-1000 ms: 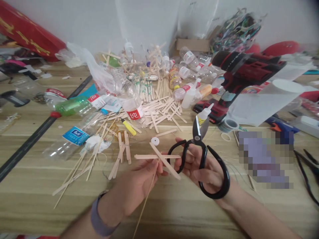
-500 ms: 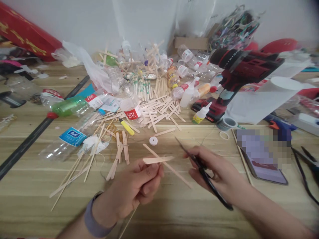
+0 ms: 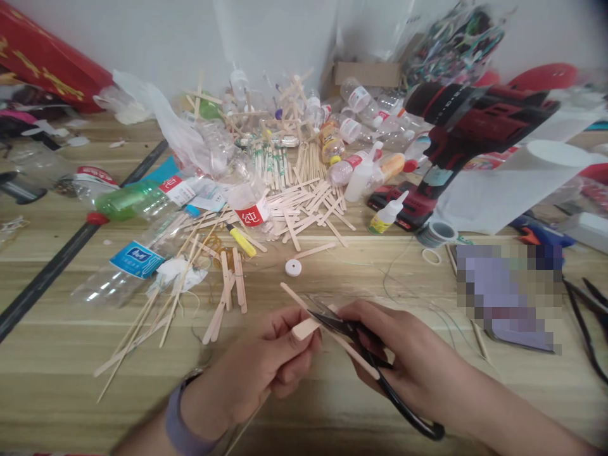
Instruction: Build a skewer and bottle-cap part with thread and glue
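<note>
My left hand (image 3: 280, 354) pinches wooden craft sticks between thumb and fingers. A short, broad stick end (image 3: 305, 329) shows above the thumb, and a longer craft stick (image 3: 356, 356) crosses it at a slant. In my right hand (image 3: 389, 345) are black-handled scissors (image 3: 408, 411), their blades reaching leftward to the sticks beside my left fingertips. The blades look parted around the stick; whether they touch it I cannot tell. Beyond my hands lies a small white disc (image 3: 293, 268) with a hole in its centre.
Loose craft sticks (image 3: 308, 206) are heaped at the middle back among plastic bottles. A red and black drill (image 3: 456, 145) stands at the right, with a glue bottle (image 3: 387, 214) beside it. A phone (image 3: 503, 297) lies right of my hand; thin skewers (image 3: 137, 335) lie left.
My right hand has brought the scissors left and down to the sticks in my left hand. The sticks have turned slightly, and the short one's end now points toward me.
</note>
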### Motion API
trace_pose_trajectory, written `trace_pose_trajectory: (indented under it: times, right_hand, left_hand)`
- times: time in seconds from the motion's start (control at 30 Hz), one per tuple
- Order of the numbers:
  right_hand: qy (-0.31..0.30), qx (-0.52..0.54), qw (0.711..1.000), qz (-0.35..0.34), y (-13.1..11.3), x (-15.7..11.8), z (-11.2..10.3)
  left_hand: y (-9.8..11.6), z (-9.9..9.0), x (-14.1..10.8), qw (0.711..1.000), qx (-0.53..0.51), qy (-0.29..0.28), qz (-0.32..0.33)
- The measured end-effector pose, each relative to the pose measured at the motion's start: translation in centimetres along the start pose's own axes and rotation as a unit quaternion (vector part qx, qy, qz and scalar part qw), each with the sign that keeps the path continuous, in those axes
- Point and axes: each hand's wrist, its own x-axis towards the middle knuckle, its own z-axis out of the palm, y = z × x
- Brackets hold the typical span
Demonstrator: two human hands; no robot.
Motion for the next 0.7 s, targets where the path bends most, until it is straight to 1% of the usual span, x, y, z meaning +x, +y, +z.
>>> trace_pose_trajectory:
  times: [0.2, 0.4, 0.53, 0.7]
  right_hand:
    - [-0.021, -0.002, 1.0, 0.006, -0.11, 0.18, 0.12]
    - [-0.035, -0.008, 0.999, 0.022, -0.17, 0.21, 0.21]
    - [-0.041, -0.014, 0.999, 0.017, -0.26, 0.07, 0.45]
    - [-0.042, -0.058, 0.997, 0.022, -0.4, 0.03, 0.85]
  left_hand:
    - [0.0, 0.17, 0.09, 0.999, 0.024, 0.021, -0.011]
    - [-0.15, 0.05, 0.18, 1.0, 0.025, 0.004, -0.015]
    - [-0.38, -0.08, 0.26, 1.0, 0.021, -0.002, -0.019]
    - [-0.57, -0.14, 0.33, 0.999, 0.017, -0.002, -0.031]
